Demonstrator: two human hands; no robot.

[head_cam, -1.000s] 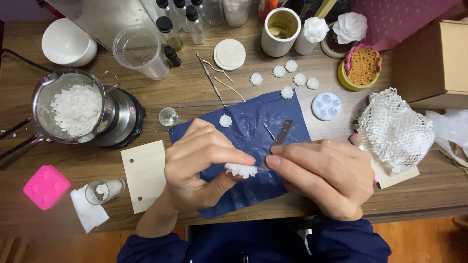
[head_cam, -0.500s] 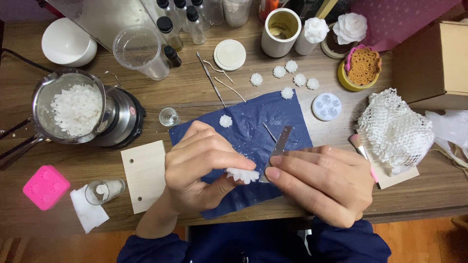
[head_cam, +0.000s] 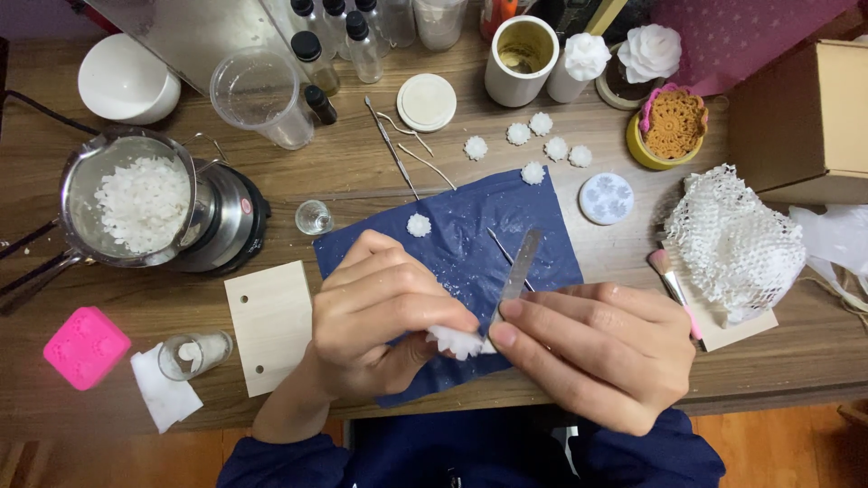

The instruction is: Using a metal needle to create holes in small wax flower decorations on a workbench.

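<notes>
- Wooden tabletop (head_cam: 362, 172) spreads under me in the head view, crowded with jars, small bottles and a clear plastic cup (head_cam: 262, 95); a blue sheet (head_cam: 470, 244) lies in front of me as the working patch.
- My left hand (head_cam: 380, 316) curls palm-down, thumb and fingertips pinched tight on a small white wax flower (head_cam: 457, 342) held just above the sheet's near edge.
- My right hand (head_cam: 588, 352) comes in from the right, fingers folded, thumb and forefinger clamped on a flat metal file (head_cam: 520, 267).
- File's long axis runs from my fingertips up and slightly right, away from me, its lower end touching the flower.
- Left of the sheet sit a metal pot of white flakes (head_cam: 136, 203) on a small burner, a thin wooden board (head_cam: 271, 325) and a pink mould (head_cam: 86, 346).
- 6 more small white flowers (head_cam: 542, 145) lie beyond the sheet's far edge, near a round pale mould (head_cam: 606, 197).
</notes>
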